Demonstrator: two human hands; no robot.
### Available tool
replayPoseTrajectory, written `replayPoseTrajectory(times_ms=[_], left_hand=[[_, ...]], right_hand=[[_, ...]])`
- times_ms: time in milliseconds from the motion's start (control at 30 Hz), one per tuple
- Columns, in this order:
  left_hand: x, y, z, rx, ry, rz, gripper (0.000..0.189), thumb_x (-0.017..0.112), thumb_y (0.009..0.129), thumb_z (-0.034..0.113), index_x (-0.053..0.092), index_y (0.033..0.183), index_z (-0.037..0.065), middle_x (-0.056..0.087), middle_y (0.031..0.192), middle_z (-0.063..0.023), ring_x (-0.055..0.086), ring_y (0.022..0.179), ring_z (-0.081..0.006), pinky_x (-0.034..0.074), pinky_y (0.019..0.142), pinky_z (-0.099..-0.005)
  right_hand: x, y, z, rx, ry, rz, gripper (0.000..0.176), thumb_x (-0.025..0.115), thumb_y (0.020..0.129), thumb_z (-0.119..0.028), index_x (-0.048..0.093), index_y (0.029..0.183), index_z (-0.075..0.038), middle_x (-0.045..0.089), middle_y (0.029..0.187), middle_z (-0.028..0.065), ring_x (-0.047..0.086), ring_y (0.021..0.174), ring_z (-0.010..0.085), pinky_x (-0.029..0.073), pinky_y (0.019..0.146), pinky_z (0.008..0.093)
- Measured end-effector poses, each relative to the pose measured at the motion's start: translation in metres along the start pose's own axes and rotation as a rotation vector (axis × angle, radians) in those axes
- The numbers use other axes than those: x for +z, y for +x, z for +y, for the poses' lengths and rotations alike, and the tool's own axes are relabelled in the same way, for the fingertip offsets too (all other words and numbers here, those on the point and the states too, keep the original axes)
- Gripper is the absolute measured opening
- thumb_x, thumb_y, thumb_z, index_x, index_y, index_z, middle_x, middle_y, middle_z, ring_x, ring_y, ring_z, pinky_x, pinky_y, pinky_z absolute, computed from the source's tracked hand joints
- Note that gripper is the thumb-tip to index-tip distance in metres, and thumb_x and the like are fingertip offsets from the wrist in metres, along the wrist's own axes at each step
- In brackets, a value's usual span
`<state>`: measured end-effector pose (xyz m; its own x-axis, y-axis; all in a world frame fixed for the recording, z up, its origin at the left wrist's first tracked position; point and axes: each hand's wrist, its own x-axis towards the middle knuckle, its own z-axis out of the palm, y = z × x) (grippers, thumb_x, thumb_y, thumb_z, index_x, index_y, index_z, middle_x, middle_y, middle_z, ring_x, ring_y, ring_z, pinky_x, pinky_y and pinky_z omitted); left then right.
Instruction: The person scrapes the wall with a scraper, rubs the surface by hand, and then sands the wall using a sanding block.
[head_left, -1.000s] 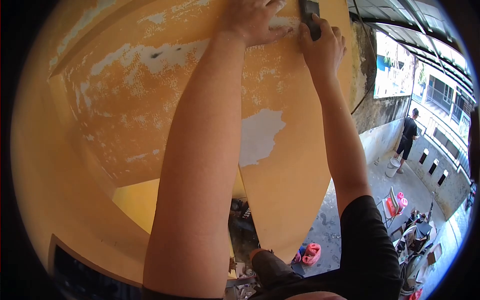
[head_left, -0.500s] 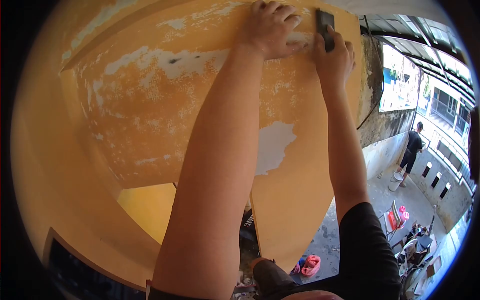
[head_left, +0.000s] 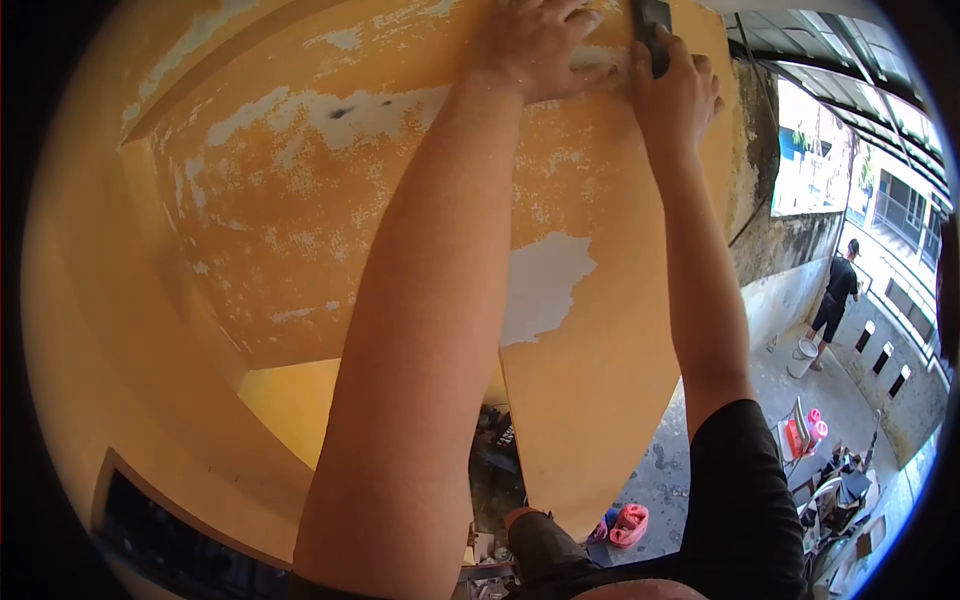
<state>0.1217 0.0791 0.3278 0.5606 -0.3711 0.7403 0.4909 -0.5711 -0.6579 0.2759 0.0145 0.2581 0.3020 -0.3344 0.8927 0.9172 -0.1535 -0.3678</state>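
Note:
High on the orange wall [head_left: 590, 400], both arms are stretched upward. My left hand [head_left: 540, 45] rests against the upper wall with its fingers apart, holding nothing, its fingertips cut off by the top of the view. To its right, my right hand [head_left: 680, 100] grips a flat, dark rectangular block [head_left: 654, 25] near the wall's right edge. A pale bare strip runs between the two hands. Below them, a grey-white patch [head_left: 545, 285] shows where the paint is gone, and more flaked paint spreads to the left.
A dark opening [head_left: 180, 535] lies at lower left. Far below at right, a person in dark clothes [head_left: 836, 290] stands by a white bucket [head_left: 803, 357]. Chairs and piled items [head_left: 845, 485] are on the floor, with a pink bag [head_left: 628, 525] nearer. A cable hangs beside the stained wall.
The view has shifted slightly, and both hands now appear a little higher in it. My right hand still grips the dark block; my left stays spread on the wall.

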Motion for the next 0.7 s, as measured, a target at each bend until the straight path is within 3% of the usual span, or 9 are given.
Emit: replayPoseTrajectory(times_ms=[100, 167, 267, 433, 533, 700], left_hand=[[0.002, 0.002, 0.001, -0.025, 0.064, -0.081, 0.076, 0.055, 0.083, 0.064, 0.049, 0.137, 0.011, 0.045, 0.143, -0.0100, 0.034, 0.136, -0.0269, 0.023, 0.113, -0.0476], [0.011, -0.001, 0.000, 0.031, 0.201, 0.176, 0.061, 0.060, 0.082, 0.060, 0.061, 0.127, 0.019, 0.056, 0.131, -0.0012, 0.048, 0.121, -0.0205, 0.033, 0.104, -0.0433], [0.009, -0.002, 0.002, 0.025, 0.210, 0.160, 0.061, 0.059, 0.083, 0.061, 0.061, 0.127, 0.019, 0.056, 0.131, -0.0010, 0.048, 0.121, -0.0207, 0.034, 0.104, -0.0432], [0.009, 0.002, -0.002, 0.010, 0.155, 0.177, 0.060, 0.062, 0.082, 0.058, 0.062, 0.125, 0.017, 0.056, 0.130, -0.0019, 0.049, 0.120, -0.0220, 0.034, 0.104, -0.0431], [0.011, -0.003, 0.002, 0.013, 0.112, 0.167, 0.059, 0.064, 0.081, 0.056, 0.062, 0.124, 0.016, 0.056, 0.130, -0.0025, 0.049, 0.120, -0.0225, 0.034, 0.104, -0.0432], [0.011, -0.002, -0.002, 0.007, 0.112, 0.202, 0.059, 0.065, 0.079, 0.054, 0.062, 0.124, 0.016, 0.057, 0.129, -0.0026, 0.049, 0.119, -0.0224, 0.034, 0.104, -0.0428]], right_hand=[[-0.013, -0.013, 0.004, 0.007, -0.022, -0.043, 0.042, 0.064, 0.085, -0.042, 0.064, 0.122, -0.022, 0.060, 0.108, 0.0153, 0.054, 0.106, 0.0341, 0.034, 0.095, 0.0482], [-0.011, -0.008, -0.001, -0.005, -0.001, -0.095, 0.041, 0.064, 0.085, -0.041, 0.064, 0.122, -0.022, 0.060, 0.108, 0.0156, 0.054, 0.106, 0.0344, 0.034, 0.095, 0.0480], [-0.006, 0.005, -0.001, -0.039, 0.022, -0.015, 0.040, 0.064, 0.085, -0.040, 0.064, 0.120, -0.021, 0.060, 0.107, 0.0155, 0.053, 0.106, 0.0347, 0.034, 0.094, 0.0482], [-0.017, -0.019, 0.002, -0.007, -0.035, -0.086, 0.041, 0.065, 0.084, -0.039, 0.063, 0.120, -0.019, 0.060, 0.106, 0.0161, 0.053, 0.105, 0.0358, 0.035, 0.092, 0.0490], [-0.004, 0.012, -0.001, -0.042, 0.005, -0.007, 0.041, 0.065, 0.084, -0.038, 0.063, 0.120, -0.019, 0.059, 0.105, 0.0160, 0.053, 0.104, 0.0355, 0.035, 0.092, 0.0491], [-0.012, -0.022, 0.007, -0.024, -0.013, -0.002, 0.039, 0.065, 0.084, -0.036, 0.063, 0.120, -0.018, 0.057, 0.103, 0.0152, 0.052, 0.102, 0.0343, 0.035, 0.091, 0.0488]])
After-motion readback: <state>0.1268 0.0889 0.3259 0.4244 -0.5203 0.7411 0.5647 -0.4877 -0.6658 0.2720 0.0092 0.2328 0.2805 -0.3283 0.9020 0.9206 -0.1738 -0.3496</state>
